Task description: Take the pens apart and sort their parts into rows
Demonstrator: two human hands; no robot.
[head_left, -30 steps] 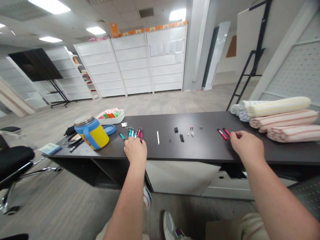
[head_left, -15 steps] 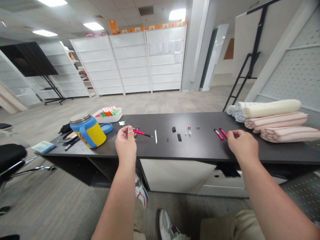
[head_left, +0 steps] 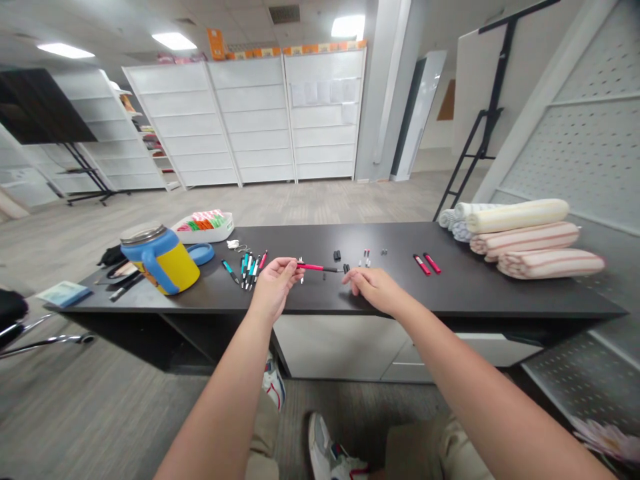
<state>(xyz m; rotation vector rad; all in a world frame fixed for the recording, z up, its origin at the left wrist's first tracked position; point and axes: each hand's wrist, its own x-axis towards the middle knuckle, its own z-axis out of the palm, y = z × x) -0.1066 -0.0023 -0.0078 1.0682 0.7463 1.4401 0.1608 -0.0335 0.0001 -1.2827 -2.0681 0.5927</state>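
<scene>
My left hand [head_left: 276, 283] is closed on a red pen [head_left: 314, 267] with a black grip, pinched by its rear part and lying level, its thin tip pointing right. My right hand [head_left: 373, 287] is just beyond that tip, low over the dark tabletop. Its fingers are bent downward and slightly apart, and nothing shows in them. Two black grip sleeves [head_left: 347, 268] lie right by its fingertips. A pair of white sticks [head_left: 301, 274] is partly hidden behind the pen. Left of my left hand lie several teal, black and red pens [head_left: 249, 268].
On the dark desk [head_left: 300, 233] are small black parts [head_left: 337, 255], small red-and-white parts [head_left: 367, 259] and two red barrels [head_left: 426, 264]. A blue-yellow mug [head_left: 163, 261], blue lid [head_left: 201, 253] and white tray [head_left: 220, 232] stand left. Rolled towels [head_left: 530, 233] are stacked right.
My right hand has moved left from the red barrels to the black sleeves, leaving both barrels on the desk. My left hand has shifted right with the pen, uncovering the pens behind it.
</scene>
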